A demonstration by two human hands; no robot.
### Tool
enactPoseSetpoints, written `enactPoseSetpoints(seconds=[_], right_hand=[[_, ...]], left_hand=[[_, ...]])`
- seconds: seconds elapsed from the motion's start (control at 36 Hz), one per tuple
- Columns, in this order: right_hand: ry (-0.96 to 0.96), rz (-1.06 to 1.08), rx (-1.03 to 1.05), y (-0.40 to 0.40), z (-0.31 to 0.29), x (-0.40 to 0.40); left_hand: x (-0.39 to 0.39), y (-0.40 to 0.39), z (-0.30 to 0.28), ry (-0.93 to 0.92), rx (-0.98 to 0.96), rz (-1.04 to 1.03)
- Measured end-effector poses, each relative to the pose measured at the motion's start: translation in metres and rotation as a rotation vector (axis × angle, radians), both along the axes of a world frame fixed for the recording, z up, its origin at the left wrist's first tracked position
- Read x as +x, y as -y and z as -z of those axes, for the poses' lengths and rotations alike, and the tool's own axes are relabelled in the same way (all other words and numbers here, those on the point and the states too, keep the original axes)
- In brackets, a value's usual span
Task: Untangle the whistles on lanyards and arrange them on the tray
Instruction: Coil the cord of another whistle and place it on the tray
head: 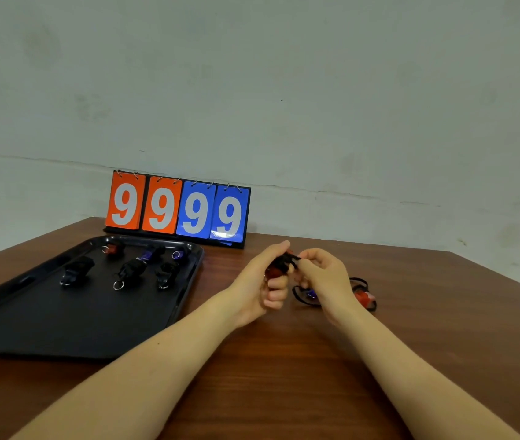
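**Whistle in hand; six on tray**

Left hand (263,285) curls round a red whistle (275,270) above the wooden table (284,360). Right hand (323,277) pinches its black lanyard (289,259). Behind the right hand, a blue whistle (311,294) and another red whistle (365,298) lie in tangled cord. Left, the black tray (45,322) carries six wound whistles. Beyond, a scoreboard (177,209) reads 9999.

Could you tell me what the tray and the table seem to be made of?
Tray: probably plastic or coated metal, matte black, with a dull sheen along its raised rim. Table: wood or wood-look laminate, brown with streaky grain and a soft gloss; which one, I cannot tell.
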State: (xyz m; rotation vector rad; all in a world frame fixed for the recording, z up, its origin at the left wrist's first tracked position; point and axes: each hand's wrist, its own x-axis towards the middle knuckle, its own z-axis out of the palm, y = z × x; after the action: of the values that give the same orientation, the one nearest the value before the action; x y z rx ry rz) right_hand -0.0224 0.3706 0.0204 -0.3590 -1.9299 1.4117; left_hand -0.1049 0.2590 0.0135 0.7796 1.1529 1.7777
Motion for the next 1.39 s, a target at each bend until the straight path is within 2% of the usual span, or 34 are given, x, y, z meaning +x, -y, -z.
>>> enactPoseSetpoints(seconds=[0.17, 0.33, 0.47, 0.58, 0.75, 0.83, 0.89, 0.94, 1.0, 1.06, 1.14, 1.39], right_hand=[[0.052, -0.028, -0.012, 0.0, 0.003, -0.002], [-0.037, -0.179, -0.218, 0.003, 0.004, -0.005], [-0.168, -0.266, -0.431, 0.008, -0.001, -0.005], [-0.221, -0.363, -0.576, 0.008, -0.001, -0.003], [-0.2, -0.439, -0.601, 0.005, 0.002, -0.002], [-0.094, -0.4, -0.43, 0.003, 0.001, -0.003], [0.016, -0.292, -0.186, 0.005, 0.002, -0.005], [0.112, -0.158, 0.161, 0.008, 0.004, -0.006], [0.151, -0.086, 0.463, 0.011, 0.008, -0.007], [0.159, -0.047, 0.62, 0.01, 0.011, -0.006], [0.122, -0.012, 0.706, 0.004, 0.011, -0.002], [0.147, 0.002, 0.766, 0.001, 0.01, 0.001]], left_hand=[[-0.002, 0.001, 0.0, -0.067, -0.061, -0.158], [-0.007, -0.002, 0.001, -0.184, -0.043, -0.348], [-0.008, 0.001, -0.002, -0.041, 0.086, -0.308], [-0.005, 0.0, -0.005, 0.105, 0.111, -0.252], [-0.002, -0.001, -0.004, 0.197, 0.102, -0.25], [-0.004, -0.001, -0.003, 0.288, 0.109, -0.284], [-0.007, 0.001, -0.001, 0.335, 0.104, -0.31], [-0.009, 0.002, 0.002, 0.361, 0.085, -0.328], [-0.009, 0.004, 0.003, 0.319, 0.037, -0.357], [-0.009, 0.005, 0.001, 0.208, -0.017, -0.381], [-0.01, 0.007, -0.001, 0.126, -0.054, -0.354], [-0.008, 0.004, -0.002, 0.095, -0.042, -0.279]])
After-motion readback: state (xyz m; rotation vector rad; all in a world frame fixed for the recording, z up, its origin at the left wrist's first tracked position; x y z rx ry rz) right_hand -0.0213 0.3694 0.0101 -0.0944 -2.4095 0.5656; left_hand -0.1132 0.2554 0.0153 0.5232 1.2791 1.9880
